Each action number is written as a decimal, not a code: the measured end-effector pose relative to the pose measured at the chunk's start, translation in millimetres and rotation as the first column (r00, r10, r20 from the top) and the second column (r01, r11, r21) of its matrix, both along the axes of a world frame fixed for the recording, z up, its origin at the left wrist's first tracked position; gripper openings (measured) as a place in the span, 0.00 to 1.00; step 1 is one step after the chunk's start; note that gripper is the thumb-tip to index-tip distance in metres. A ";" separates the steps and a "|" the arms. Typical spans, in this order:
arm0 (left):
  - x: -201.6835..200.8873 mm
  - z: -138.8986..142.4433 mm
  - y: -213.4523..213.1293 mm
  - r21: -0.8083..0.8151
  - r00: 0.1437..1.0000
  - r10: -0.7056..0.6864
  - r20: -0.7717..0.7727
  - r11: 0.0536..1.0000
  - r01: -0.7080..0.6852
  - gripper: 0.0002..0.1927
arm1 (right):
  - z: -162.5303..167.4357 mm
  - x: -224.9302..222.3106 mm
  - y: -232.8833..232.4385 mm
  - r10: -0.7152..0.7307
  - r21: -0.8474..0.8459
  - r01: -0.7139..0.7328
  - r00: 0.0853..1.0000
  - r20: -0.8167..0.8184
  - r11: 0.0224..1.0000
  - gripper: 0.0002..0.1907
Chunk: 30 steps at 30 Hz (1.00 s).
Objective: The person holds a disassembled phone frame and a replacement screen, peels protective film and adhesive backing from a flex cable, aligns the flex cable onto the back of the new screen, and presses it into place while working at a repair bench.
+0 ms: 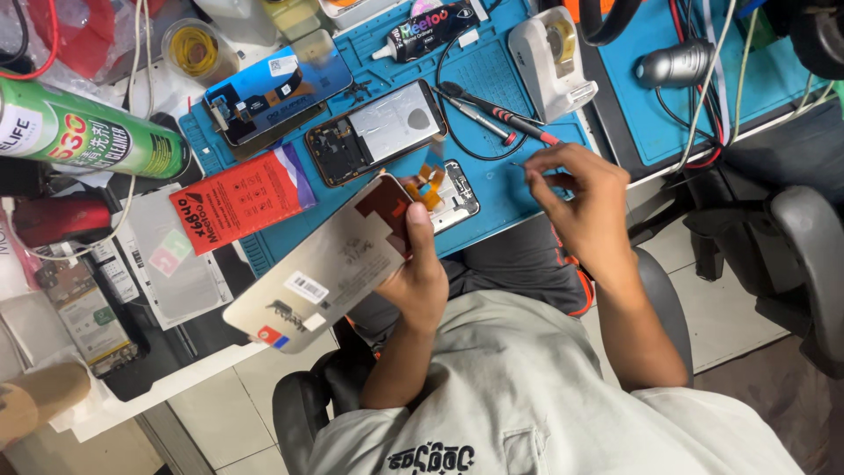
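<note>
My left hand (420,273) grips a silver-backed phone display panel (321,273) and tilts it up over the front edge of the blue work mat (492,79). The thumb rests near the panel's dark red patch. An orange flex cable (431,180) runs from the panel to a phone frame (459,195) lying on the mat. My right hand (571,198) hovers just right of that frame, fingertips pinched on a small thin object (517,164) too small to identify. A red-and-black screwdriver (501,114) lies just beyond the fingers.
An opened phone (378,132), a second screen part (277,88), a red packet (246,198), a black glue tube (431,31) and a white tape dispenser (549,57) lie around the mat. A green spray can (79,132) lies at left. A grey chair (809,255) stands at right.
</note>
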<state>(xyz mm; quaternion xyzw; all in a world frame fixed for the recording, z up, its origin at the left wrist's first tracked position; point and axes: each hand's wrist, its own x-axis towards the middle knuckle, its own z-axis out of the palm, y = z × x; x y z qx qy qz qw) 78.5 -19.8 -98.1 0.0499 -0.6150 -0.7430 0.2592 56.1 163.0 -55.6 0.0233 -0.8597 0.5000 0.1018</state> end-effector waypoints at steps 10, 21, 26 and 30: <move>-2.1 -0.2 8.5 0.066 0.991 -0.078 0.107 0.995 0.071 0.14 | -19.8 -2.0 16.5 -0.023 0.174 0.048 0.989 -0.144 0.984 0.15; 0.7 7.9 29.2 0.077 0.966 -0.256 0.025 0.964 0.254 0.13 | 6.8 12.5 15.3 -0.146 0.234 0.206 0.958 -0.247 0.950 0.13; 1.6 3.5 46.3 0.091 0.947 -0.323 -0.002 0.943 0.321 0.17 | 32.7 41.2 6.8 -0.200 0.090 0.247 0.912 -0.359 0.965 0.14; 6.6 -2.7 62.6 0.058 0.932 -0.360 -0.040 0.930 0.362 0.19 | 51.0 60.7 -4.4 -0.157 0.110 0.227 0.884 -0.439 0.968 0.13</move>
